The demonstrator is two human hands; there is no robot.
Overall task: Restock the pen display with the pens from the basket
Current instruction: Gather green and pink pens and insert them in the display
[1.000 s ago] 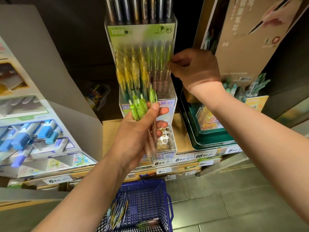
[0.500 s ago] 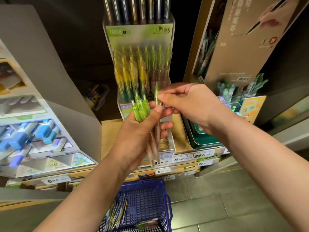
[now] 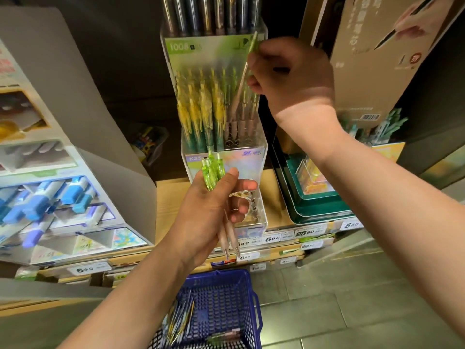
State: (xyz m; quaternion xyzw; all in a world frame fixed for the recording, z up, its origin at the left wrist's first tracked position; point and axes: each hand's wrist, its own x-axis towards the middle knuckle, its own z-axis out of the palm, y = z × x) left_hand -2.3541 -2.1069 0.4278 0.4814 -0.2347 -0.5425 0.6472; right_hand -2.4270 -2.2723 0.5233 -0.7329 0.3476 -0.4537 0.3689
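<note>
Half a second earlier my right hand (image 3: pixel 292 81) had been down at the bundle; by this moment it had risen to the upper right of the tiered clear acrylic pen display (image 3: pixel 226 159), taking one slim transparent pen with a green cap (image 3: pixel 242 79) with it. My fingers were curled and pinching that pen near its upper half. It was tilted, cap up and tip slanting down towards the right-hand rows, just beside the yellow-capped pens (image 3: pixel 193 107). I could not tell whether the tip had found a hole yet. My left hand (image 3: pixel 206 215) was lower, in front of the display's bottom tier, with the thumb pressed across a bundle of matching green-capped pens (image 3: pixel 213 170) and the other fingers wrapped round their barrels. The blue perforated plastic basket (image 3: pixel 219 298) was on the floor below, with loose pens (image 3: pixel 180 321) lying in it. The tilt looked like the main risk. If the pen went down at that slant, its tip could catch on a neighbouring clip or ride over a hole's edge, jamming or knocking the packed row askew. My left grip seemed light, so any jolt might have let a barrel slide out and drop. A dropped pen might have missed the basket and rolled across the tiles.
</note>
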